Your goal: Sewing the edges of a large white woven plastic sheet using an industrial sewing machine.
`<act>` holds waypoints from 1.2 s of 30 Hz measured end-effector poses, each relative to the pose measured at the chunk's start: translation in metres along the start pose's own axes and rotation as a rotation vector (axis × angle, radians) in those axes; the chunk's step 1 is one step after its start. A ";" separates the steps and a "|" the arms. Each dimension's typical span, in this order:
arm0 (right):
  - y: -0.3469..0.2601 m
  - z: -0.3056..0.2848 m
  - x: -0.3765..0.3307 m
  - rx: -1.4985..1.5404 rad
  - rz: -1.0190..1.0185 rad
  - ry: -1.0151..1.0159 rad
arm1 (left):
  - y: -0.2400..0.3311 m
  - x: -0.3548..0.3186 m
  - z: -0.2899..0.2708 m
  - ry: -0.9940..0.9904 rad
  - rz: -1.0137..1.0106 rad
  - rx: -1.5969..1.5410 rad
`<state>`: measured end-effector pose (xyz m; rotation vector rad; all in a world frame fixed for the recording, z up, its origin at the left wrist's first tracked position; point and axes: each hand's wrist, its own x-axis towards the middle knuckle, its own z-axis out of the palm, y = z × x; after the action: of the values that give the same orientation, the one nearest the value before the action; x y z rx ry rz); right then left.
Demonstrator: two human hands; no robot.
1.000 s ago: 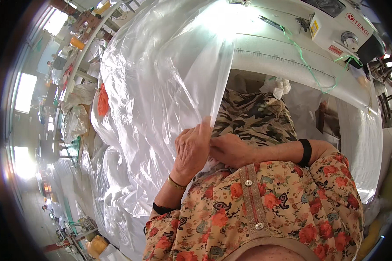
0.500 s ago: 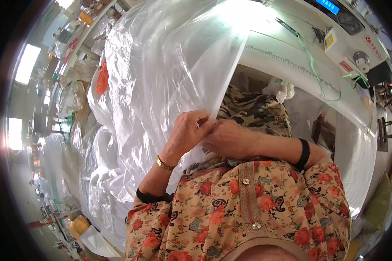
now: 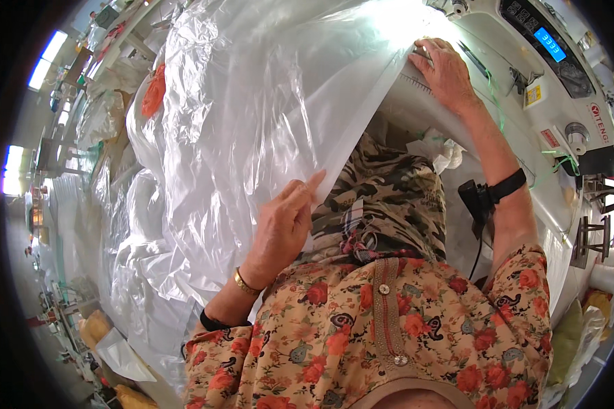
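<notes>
A large sheet of clear plastic film [image 3: 252, 116] spreads over the left and middle, one straight edge slanting from the bright lamp area down to my lap. My left hand [image 3: 283, 221] is closed at the lower part of this edge, index finger stretched along the film and the other fingers curled. Farther up, my right hand [image 3: 447, 76] rests by the white sewing machine [image 3: 559, 88], its bent thumb and fingers closed at the film's edge. Glare hides the machine's needle area. Tweezers [image 3: 474, 58] lie on the bed just right of my right hand.
Green thread [image 3: 492, 102] trails over the machine bed, and a lit blue display [image 3: 550, 44] sits on the machine. Crumpled film [image 3: 150, 252] heaps at the left, below a red-orange bundle [image 3: 154, 91]. A dark stool [image 3: 590, 238] stands at the right.
My right hand has left my left hand's side and reached up and right to the film's edge near the machine. My left hand has moved slightly down and left.
</notes>
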<state>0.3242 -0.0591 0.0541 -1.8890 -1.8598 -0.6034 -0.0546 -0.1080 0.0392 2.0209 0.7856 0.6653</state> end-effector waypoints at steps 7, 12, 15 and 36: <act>0.014 0.012 0.001 0.007 0.022 0.028 | -0.001 0.014 0.019 -0.093 0.197 0.237; 0.005 0.009 0.001 -0.007 0.072 0.012 | -0.004 0.036 0.030 -0.137 0.338 0.410; 0.000 0.006 -0.001 -0.048 0.081 0.014 | 0.005 0.061 0.030 -0.107 0.432 0.446; -0.027 -0.008 0.003 -0.008 0.195 -0.147 | 0.027 0.237 0.057 -0.025 0.688 0.691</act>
<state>0.2968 -0.0606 0.0623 -2.1394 -1.7319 -0.4175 0.1492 0.0245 0.0725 2.9773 0.2901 0.8079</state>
